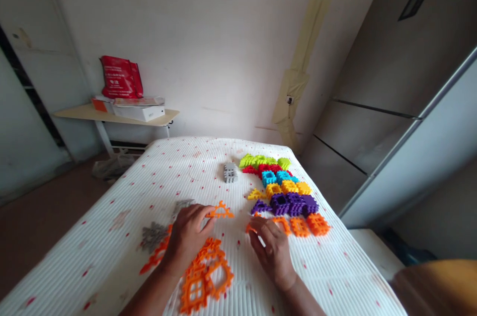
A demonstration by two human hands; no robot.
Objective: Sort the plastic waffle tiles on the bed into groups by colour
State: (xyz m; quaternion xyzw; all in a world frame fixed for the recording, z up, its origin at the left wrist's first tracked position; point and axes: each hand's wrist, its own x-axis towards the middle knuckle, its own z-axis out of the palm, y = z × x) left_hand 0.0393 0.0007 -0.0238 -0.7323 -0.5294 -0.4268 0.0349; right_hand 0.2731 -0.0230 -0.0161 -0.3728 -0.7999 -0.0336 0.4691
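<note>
My left hand [188,239] rests on the white table [112,236] with its fingertips pinched on an orange triangle piece [220,212]. My right hand [271,246] lies flat to the right, fingers curled over a small orange piece [249,228]. Between my wrists lies a flat orange assembly of joined frames [204,276]. Grey pieces [152,235] lie left of my left hand, and another grey piece [182,205] sits just above it. Rows of sorted blocks stand beyond my right hand: orange [309,225], purple [292,203], yellow [288,188], blue [278,177], red [261,169] and green [263,161].
A grey cube block [230,172] stands alone near the table's far middle. A yellow triangle piece [256,195] lies left of the yellow row. A shelf [82,113] with a red bag [121,77] and boxes stands at the back left. A grey refrigerator [391,87] is on the right.
</note>
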